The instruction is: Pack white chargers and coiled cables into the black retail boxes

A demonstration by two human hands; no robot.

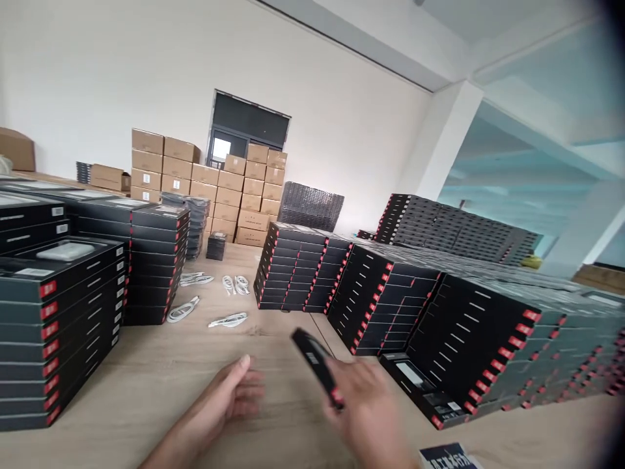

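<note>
The left hand (pixel 228 394) is hovering over the bench (pixel 146 378), fingers loosely open, holding nothing. To its right and apart from it, a slim black box (pixel 314 360) is slanting, its long axis running from far left to near right. The right hand (pixel 365 400), blurred, is gripping the near end, being nearer. Stacked boxes (pixel 361 293) are standing beyond, rightward.

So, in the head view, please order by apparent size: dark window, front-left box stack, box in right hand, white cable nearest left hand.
1. Front-left box stack
2. Dark window
3. Box in right hand, blurred
4. White cable nearest left hand
</note>
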